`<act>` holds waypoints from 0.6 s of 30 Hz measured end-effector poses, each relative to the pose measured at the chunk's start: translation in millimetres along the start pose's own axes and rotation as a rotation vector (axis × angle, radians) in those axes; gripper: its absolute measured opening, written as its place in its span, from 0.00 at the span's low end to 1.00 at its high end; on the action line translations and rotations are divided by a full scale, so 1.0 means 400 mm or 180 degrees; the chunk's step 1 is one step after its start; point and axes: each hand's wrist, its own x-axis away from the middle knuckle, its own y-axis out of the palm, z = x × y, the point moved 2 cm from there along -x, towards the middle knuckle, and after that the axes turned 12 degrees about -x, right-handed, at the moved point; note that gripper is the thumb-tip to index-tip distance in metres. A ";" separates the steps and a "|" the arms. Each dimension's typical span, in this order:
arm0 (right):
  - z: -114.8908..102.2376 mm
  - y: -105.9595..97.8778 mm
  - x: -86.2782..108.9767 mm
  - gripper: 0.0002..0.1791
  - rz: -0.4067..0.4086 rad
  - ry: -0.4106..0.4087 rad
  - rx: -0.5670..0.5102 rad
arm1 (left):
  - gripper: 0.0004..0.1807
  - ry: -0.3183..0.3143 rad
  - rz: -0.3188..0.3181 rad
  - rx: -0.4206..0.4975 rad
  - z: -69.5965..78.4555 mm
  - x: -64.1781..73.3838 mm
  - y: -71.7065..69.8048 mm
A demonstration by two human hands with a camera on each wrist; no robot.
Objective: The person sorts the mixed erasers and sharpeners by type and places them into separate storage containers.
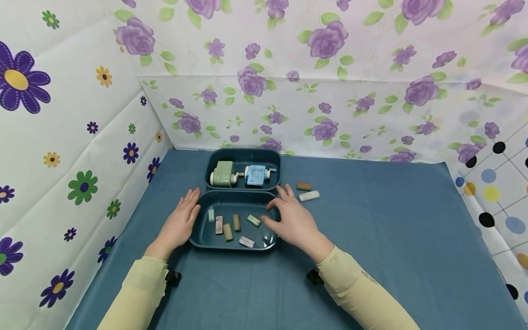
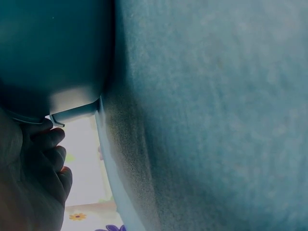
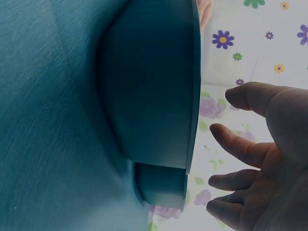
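Note:
My left hand (image 1: 178, 223) rests along the left rim of the near dark teal tray (image 1: 235, 247), its fingers straight. Above that tray's right side is my right hand (image 1: 294, 222), thumb and fingers spread, with nothing between them; the right wrist view shows a gap from fingers to wall. Inside the near tray lie several small eraser-like blocks, among them a pale green one (image 1: 254, 221) closest to the right thumb, a pinkish one (image 1: 247, 242) and a tan one (image 1: 228, 232). In the left wrist view the fingers (image 2: 48, 139) touch the tray's rim.
Behind stands a second teal tray (image 1: 243, 151) with a green crank sharpener (image 1: 224, 174) and a blue one (image 1: 256, 175). Right of the trays, a brown block (image 1: 304, 186) and a white block (image 1: 309, 196) lie on the blue cloth (image 1: 392, 238). Flowered sheets enclose the table.

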 end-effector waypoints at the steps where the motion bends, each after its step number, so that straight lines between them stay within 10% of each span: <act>1: 0.001 -0.001 0.000 0.19 0.0004 0.0008 -0.0002 | 0.31 -0.0001 0.0002 0.0001 0.000 0.000 0.000; 18: 0.032 -0.017 0.002 0.19 0.0010 0.0184 -0.0044 | 0.31 0.0003 0.0018 0.0000 0.001 0.000 0.000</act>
